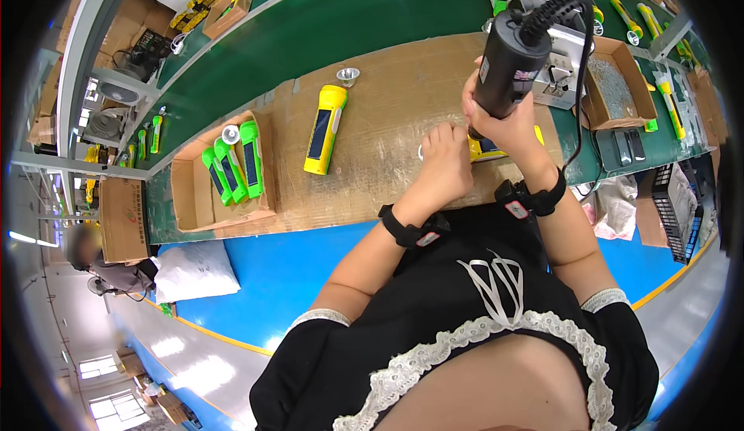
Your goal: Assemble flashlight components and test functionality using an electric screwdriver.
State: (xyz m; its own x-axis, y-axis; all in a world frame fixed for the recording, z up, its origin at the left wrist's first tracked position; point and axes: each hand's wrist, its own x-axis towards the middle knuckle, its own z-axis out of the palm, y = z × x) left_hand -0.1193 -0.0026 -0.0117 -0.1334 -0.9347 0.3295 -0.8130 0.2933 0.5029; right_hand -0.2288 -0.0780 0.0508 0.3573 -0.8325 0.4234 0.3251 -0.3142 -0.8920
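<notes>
A black electric screwdriver (502, 71) stands nearly upright in my right hand (508, 127), its tip down over a yellow flashlight (487, 151) lying on the cardboard mat (387, 113). Closed around the left end of that flashlight is my left hand (448, 160), which hides most of this end. Part of the flashlight's other end shows beyond my right wrist. Further left on the mat lies a second yellow flashlight (326, 130) with a dark panel, a loose silvery reflector cup (348, 75) just past its head.
Green flashlights (251, 160) fill part of a cardboard box (186, 191) on the left. Right of my hands are a metal device (559, 67), the screwdriver's coiled cable (554, 17) and a box of small screws (612, 86). More flashlights (626, 17) lie along the green bench. A person (108, 264) is at far left.
</notes>
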